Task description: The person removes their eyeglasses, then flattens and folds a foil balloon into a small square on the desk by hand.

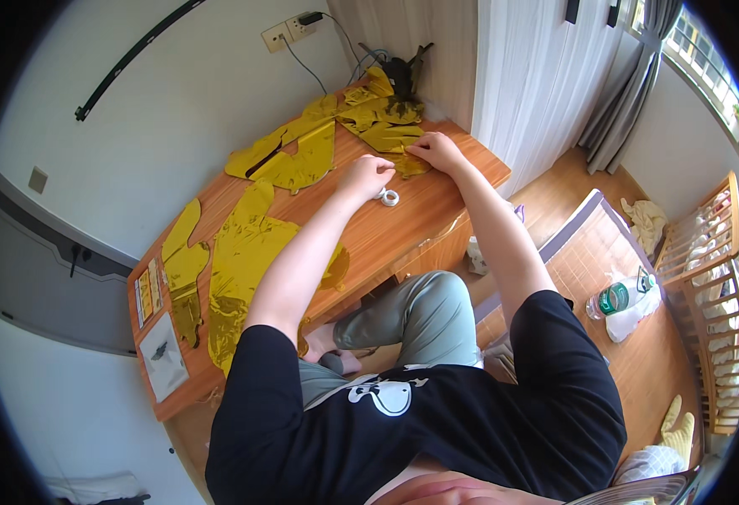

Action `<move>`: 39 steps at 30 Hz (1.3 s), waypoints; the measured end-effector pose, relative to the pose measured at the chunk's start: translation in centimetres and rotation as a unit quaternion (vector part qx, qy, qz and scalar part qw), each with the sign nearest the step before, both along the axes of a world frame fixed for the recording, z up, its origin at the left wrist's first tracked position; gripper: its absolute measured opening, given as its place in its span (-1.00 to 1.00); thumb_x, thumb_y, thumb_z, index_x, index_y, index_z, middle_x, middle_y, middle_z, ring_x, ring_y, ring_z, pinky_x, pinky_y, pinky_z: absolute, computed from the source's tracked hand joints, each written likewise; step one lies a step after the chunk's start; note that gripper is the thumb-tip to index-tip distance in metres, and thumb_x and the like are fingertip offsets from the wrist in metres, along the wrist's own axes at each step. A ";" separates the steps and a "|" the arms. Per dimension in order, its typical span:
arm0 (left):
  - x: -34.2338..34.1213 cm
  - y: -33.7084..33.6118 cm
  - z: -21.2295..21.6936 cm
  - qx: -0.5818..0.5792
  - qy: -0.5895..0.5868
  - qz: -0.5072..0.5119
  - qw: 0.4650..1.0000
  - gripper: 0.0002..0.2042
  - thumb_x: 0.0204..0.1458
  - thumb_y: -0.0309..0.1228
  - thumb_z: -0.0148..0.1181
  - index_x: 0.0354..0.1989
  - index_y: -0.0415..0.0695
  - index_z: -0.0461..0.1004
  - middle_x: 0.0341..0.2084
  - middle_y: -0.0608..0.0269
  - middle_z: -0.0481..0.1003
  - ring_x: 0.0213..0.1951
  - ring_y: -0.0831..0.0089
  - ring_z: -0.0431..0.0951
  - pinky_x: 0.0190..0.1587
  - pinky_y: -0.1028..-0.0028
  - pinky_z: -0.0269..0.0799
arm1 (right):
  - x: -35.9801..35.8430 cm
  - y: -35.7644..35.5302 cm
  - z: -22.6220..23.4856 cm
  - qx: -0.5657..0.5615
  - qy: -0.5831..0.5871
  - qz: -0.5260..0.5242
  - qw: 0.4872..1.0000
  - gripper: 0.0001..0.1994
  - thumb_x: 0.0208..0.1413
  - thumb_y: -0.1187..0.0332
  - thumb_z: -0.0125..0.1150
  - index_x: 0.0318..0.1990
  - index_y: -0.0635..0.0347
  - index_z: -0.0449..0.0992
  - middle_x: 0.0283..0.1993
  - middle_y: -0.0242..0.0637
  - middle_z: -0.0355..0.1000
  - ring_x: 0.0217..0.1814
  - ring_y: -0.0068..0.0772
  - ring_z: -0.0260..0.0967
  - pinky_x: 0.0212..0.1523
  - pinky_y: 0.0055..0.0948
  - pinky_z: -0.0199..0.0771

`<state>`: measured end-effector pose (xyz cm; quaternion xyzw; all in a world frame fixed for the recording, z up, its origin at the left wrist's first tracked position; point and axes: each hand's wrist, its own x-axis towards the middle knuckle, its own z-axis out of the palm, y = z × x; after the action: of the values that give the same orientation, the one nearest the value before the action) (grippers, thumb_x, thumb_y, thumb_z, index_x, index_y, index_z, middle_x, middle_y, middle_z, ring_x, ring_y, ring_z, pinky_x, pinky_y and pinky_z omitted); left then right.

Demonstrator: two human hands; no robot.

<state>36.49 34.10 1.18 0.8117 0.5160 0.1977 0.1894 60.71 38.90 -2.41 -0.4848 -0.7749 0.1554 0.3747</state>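
Note:
Flat gold foil balloons [302,151] lie spread along a wooden desk [369,240]. My right hand [435,151] pinches the edge of a small gold foil piece [406,164] near the desk's far end. My left hand [367,175] is curled close beside it, fingers closed on the same foil's edge or on something small; I cannot tell which. A small white tape roll [389,198] lies on the desk just below my left hand. A large gold foil balloon [241,261] lies under my left forearm.
A white card with a picture [163,355] and a sticker sheet [145,295] lie at the desk's near left end. A black device with cables [399,71] stands at the far end. A plastic bottle in a bag [622,299] lies on the floor beside a wooden rack [714,278].

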 end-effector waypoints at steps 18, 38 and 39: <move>3.4 5.6 -1.9 0.084 0.053 -0.053 0.994 -0.67 0.13 -0.02 0.36 -0.14 0.01 0.76 0.02 0.20 0.56 0.05 0.18 0.57 0.11 0.22 0.49 | 1.3 -1.8 0.9 -0.074 0.176 0.052 0.980 -0.58 0.34 0.12 0.23 0.09 0.34 0.57 0.06 -0.14 0.54 0.13 -0.22 0.48 0.19 -0.33 0.43; 3.5 6.2 -1.7 0.205 -0.095 0.022 0.974 -0.64 0.15 -0.03 0.36 -0.11 -0.08 0.68 -0.16 0.20 0.58 -0.13 0.18 0.61 -0.09 0.25 0.52 | 0.5 -1.9 0.5 -0.060 0.184 -0.046 0.980 -0.75 0.21 0.32 0.30 -0.02 0.25 0.58 -0.17 0.04 0.60 -0.08 0.07 0.57 -0.01 -0.17 0.55; 3.3 5.8 -1.7 0.206 -0.095 0.022 0.974 -0.64 0.15 -0.03 0.36 -0.11 -0.08 0.68 -0.16 0.20 0.58 -0.13 0.18 0.61 -0.09 0.25 0.52 | 0.3 -2.0 0.7 -0.060 0.184 -0.046 0.980 -0.75 0.21 0.32 0.30 -0.02 0.25 0.58 -0.17 0.04 0.60 -0.08 0.07 0.57 -0.01 -0.17 0.55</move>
<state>39.77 39.89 -0.48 0.7993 0.4610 0.3804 0.0621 61.06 36.94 -1.74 -0.5048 -0.6590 0.2704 0.4877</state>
